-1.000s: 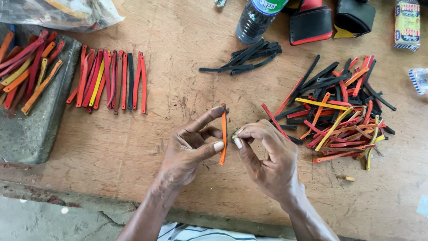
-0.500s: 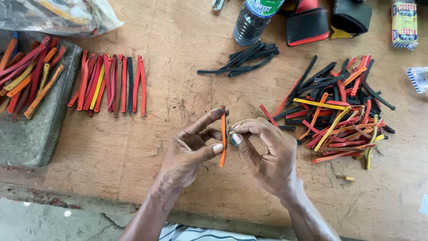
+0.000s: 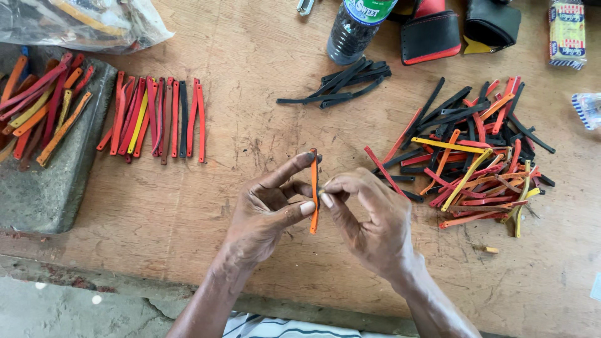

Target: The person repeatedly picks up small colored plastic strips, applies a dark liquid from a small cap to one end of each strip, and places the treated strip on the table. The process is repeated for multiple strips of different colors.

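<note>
Left hand: we see the thumb and forefinger pinched on an orange strip, one near each end.
Right hand: its fingertips are closed on the same strip at its middle.
Orange strip: we see it held upright between both hands, above the wooden table.
Clear plastic bag: top left corner; we make out orange and dark pieces inside, but not what they are.
Stone slab: left edge, bearing red, orange and yellow strips.
Sorted row: mostly red strips laid side by side, just right of the slab.
Loose heap: black, red, orange and yellow strips, right of the hands.
Black bundle: below a dark bottle, whose contents we cannot tell.
</note>
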